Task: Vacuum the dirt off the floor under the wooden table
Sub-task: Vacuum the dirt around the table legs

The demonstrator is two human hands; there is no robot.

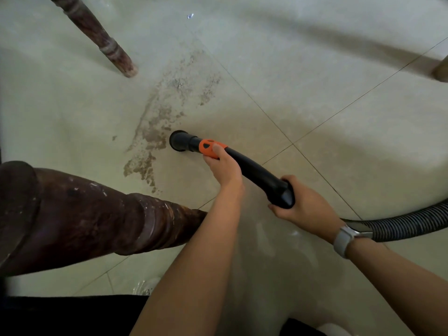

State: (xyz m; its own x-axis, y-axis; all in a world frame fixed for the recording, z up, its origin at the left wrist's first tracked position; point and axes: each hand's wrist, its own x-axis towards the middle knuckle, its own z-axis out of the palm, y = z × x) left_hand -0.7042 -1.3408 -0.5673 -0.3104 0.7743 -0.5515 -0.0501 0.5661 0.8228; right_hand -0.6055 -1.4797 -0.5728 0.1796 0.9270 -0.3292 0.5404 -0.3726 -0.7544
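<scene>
A patch of brown dirt (155,132) is spread across the pale tiled floor (315,98), running in a loose streak from near the middle of the view down toward the lower left. Its thickest part is found just left of the black vacuum nozzle (179,141), whose round mouth is set down on the floor at the right-hand edge of the dirt.

The nozzle is joined to a curved black wand (252,169) with an orange collar (211,147). The collar and the wand just behind it are gripped by the left hand (224,169), its thumb laid along the orange part and its fingers wrapped underneath; the dirt lies ahead and to the left of this hand, beyond the nozzle. The rear end of the wand is gripped by the right hand (303,204), fingers curled round it from below, well back from the dirt. A grey watch (345,240) is worn on the right wrist.

A ribbed grey hose (407,224) is led away from the wand toward the right edge.

A turned wooden table leg (97,214) is seen large at the lower left, close beside the left forearm, and a second wooden leg (104,42) stands at the upper left, beyond the dirt. A small scrap (190,16) lies on the floor near the top.
</scene>
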